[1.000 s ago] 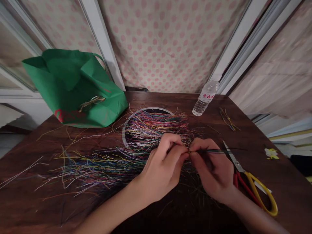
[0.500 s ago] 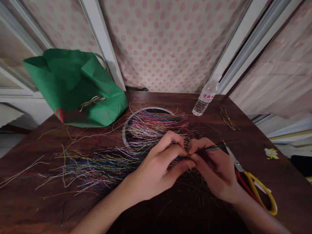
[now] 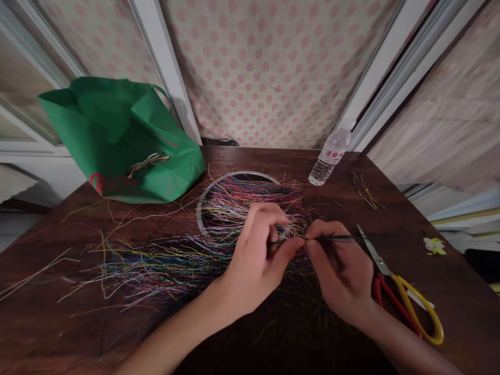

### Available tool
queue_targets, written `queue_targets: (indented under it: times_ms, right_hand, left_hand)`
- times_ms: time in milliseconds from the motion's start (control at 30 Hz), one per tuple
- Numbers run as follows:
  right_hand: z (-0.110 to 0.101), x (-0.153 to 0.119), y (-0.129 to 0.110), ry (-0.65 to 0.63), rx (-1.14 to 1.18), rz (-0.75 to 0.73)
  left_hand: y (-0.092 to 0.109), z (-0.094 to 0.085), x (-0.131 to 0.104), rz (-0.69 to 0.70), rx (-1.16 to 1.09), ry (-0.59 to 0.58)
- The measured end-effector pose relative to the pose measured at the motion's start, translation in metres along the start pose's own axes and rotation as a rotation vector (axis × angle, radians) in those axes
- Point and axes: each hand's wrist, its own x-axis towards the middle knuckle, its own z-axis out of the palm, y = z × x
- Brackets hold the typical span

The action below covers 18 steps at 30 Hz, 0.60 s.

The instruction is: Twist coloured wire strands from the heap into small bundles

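Two bare hands meet over the table, tip to tip, sharing one thin bundle of dark wires. The right hand pinches it between thumb and forefinger, its free length running out rightward above that hand, probably so the gripped point stays steady. The left hand has its forefinger lifted and curled, its thumb reaching to the right fingertips; dark wire shows in the gap, but whether the hidden fingers press on it I cannot tell. Both hands are close together, presumably because such fine wire bends easily unless supported near the working point. Coloured wires lie roughly lengthwise in a left-hand pile and a far heap over a grey-rimmed disc, an order that likely limits tangling. Scissors rest just beside the right hand, handles toward the person, seemingly for easy reach.
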Motion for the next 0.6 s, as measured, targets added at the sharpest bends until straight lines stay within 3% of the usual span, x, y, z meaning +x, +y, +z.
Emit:
queue_targets:
  times_ms: [67, 167, 433, 600]
  right_hand:
    - [-0.001, 0.002, -0.002, 0.012, 0.067, 0.085]
    - [-0.002, 0.003, -0.004, 0.001, 0.102, 0.127]
    - [-0.001, -0.001, -0.006, 0.012, 0.003, 0.039]
    - [-0.002, -0.002, -0.003, -0.039, -0.026, -0.06]
  left_hand:
    - [-0.002, 0.002, -0.002, 0.201, 0.143, 0.042]
    - [-0.003, 0.003, -0.005, 0.327, 0.296, 0.067]
    - [-0.002, 0.001, -0.008, 0.432, 0.447, 0.041]
    - [0.007, -0.002, -0.003, 0.278, 0.395, -0.03]
